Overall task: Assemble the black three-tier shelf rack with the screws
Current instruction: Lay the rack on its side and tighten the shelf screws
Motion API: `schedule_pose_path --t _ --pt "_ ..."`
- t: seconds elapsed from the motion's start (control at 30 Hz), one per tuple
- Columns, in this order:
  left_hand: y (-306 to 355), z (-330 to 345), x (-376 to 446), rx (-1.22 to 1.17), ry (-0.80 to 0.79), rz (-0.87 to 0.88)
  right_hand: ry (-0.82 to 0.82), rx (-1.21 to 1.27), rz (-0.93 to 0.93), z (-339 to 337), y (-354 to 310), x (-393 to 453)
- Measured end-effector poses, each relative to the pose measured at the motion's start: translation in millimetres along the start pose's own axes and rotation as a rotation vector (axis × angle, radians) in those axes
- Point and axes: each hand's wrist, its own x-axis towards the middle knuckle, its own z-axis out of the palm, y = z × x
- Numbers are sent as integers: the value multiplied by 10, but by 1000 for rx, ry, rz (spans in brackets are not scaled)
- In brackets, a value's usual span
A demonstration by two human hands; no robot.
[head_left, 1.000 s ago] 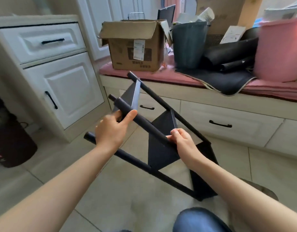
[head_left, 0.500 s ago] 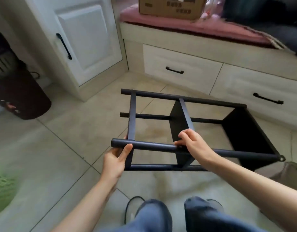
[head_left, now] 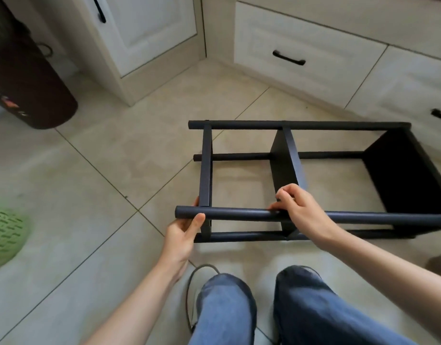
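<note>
Knees (head_left: pixel 264 307): in jeans, nearest the camera, just short of the rack.
Left hand (head_left: pixel 183 232): fingers curled round the end of the near pole (head_left: pixel 239 213), thumb on top.
Right hand (head_left: pixel 299 210): fingers wrapped over the same pole where the middle shelf (head_left: pixel 287 168) meets it.
Rack (head_left: pixel 301 125): lies on its side on the floor tiles (head_left: pixel 102 175), all three shelves joined to four poles.
Handling advice: keep both grips firm, lower evenly, check every joint for wobble before tightening.
Drawers (head_left: pixel 301 46): beyond, apart from the rack.
</note>
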Motion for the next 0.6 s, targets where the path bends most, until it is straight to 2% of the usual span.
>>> schedule_pose_path --t 0.13,0.37,0.47,0.6 --pt "-130 10 70 -35 5 -49 9 -29 6 -20 61 53" --pt "-125 -154 217 -65 -81 -32 90 -62 93 94 99 148" --pt "-60 -183 212 1 -103 9 77 -131 108 82 79 178" --pt "52 -268 219 203 -113 103 -53 -363 92 55 40 259"
